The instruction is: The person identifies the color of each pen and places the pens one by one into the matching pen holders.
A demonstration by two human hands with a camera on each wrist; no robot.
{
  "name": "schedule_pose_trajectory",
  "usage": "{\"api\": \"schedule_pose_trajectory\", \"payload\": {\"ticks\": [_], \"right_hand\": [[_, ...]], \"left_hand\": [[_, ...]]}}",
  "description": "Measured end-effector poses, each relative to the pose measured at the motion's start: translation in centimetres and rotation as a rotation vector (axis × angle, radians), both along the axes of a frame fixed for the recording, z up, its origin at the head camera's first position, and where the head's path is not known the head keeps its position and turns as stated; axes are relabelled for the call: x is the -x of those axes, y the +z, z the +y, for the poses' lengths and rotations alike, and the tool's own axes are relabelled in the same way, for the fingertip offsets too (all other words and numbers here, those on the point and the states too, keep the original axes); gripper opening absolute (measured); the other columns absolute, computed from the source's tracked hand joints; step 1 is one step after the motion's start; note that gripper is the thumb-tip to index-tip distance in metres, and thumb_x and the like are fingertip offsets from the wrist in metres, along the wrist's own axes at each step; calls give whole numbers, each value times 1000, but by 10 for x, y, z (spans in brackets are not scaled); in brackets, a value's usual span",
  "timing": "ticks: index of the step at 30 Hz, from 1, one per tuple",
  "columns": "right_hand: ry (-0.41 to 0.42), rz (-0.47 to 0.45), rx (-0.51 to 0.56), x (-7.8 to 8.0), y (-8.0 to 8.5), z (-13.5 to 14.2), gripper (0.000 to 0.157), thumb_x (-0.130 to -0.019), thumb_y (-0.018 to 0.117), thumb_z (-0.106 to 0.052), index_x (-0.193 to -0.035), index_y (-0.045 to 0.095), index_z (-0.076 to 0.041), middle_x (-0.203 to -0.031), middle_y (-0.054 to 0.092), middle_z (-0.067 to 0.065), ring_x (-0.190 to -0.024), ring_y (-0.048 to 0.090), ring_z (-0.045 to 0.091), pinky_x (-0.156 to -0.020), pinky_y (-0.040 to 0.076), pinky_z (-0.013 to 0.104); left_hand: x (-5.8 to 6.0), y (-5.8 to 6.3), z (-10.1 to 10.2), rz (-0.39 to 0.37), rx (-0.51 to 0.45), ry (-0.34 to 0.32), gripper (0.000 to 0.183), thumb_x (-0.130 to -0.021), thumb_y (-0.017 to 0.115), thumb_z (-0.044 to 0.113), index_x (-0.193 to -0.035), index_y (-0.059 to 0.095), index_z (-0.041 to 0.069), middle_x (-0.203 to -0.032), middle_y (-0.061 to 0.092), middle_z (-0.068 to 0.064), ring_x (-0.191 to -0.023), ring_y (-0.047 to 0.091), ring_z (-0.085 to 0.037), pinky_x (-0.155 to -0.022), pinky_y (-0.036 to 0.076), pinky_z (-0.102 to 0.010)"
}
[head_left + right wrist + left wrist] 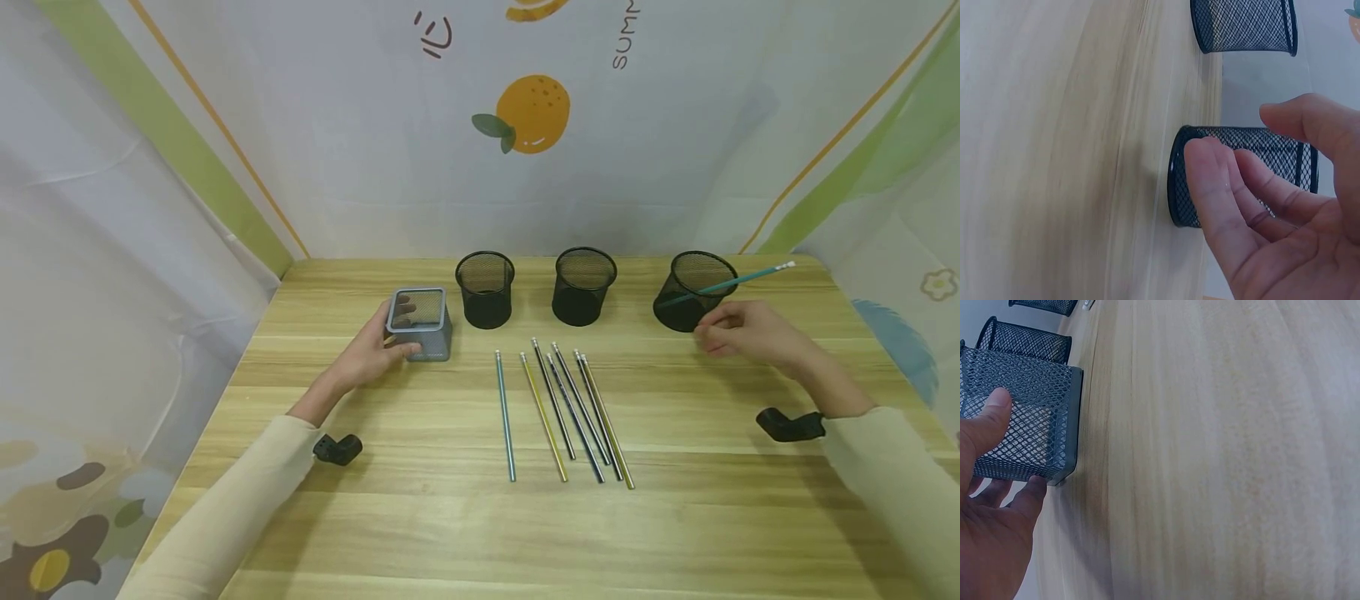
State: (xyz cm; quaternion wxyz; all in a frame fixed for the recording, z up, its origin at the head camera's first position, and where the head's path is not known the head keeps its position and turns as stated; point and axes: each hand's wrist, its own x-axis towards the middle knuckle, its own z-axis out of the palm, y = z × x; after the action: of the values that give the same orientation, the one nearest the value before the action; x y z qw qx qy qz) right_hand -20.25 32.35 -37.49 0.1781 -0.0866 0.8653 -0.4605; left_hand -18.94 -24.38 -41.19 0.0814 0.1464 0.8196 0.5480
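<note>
Head view. The left hand (pixel 366 357) grasps the square grey mesh holder (pixel 433 340), its thumb across the near side and its other fingers around the far left side; the holder stands upright on the wood-grained table (pixel 450 533). To its right, near the back edge, three round black mesh cups stand in a row: the left cup (pixel 487 309), the middle cup (pixel 578 306) and the right cup (pixel 677 317). A teal pencil (pixel 750 277) leans inside the right cup, its white-ended tip projecting over the rim toward the right. The right hand (pixel 752 335) is just beside this cup, near its base. Seven loose pencils (pixel 573 412), among them teal, yellow and dark ones, lie on the table between the hands, their eraser ends toward the cups. Behind the table hangs a white curtain (pixel 375 167) printed with an orange fruit (pixel 536 117).

Left wrist view. The thumb (pixel 994 419) lies against one mesh wall of the grey holder, with the other fingers beneath it in this rotated view; a black cup shows just behind.

Right wrist view. The fingers are released and loosely bent, the thumb (pixel 1297 119) apart from them, before a black cup; whether they touch it cannot be told.
</note>
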Motion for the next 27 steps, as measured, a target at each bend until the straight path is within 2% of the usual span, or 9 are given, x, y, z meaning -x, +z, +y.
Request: {"api": "schedule_pose_trajectory", "payload": {"ticks": [13, 27], "right_hand": [[65, -65, 44, -10, -1, -30, 36, -102, 65, -14, -121, 54, 14, -105, 66, 22, -93, 72, 34, -84, 60, 40], [137, -35, 75, -21, -8, -65, 24, -98, 66, -4, -111, 56, 15, -95, 63, 20, -86, 70, 33, -78, 62, 40]], "left_hand": [[1, 1, 1, -1, 17, 0, 80, -95, 65, -8, -159, 17, 1, -158, 28, -25, -145, 27, -44, -115, 32, -54], [0, 0, 1, 4, 11, -3, 80, -95, 65, -8, -159, 17, 1, -158, 28, -25, -145, 27, -44, -115, 32, -55]]}}
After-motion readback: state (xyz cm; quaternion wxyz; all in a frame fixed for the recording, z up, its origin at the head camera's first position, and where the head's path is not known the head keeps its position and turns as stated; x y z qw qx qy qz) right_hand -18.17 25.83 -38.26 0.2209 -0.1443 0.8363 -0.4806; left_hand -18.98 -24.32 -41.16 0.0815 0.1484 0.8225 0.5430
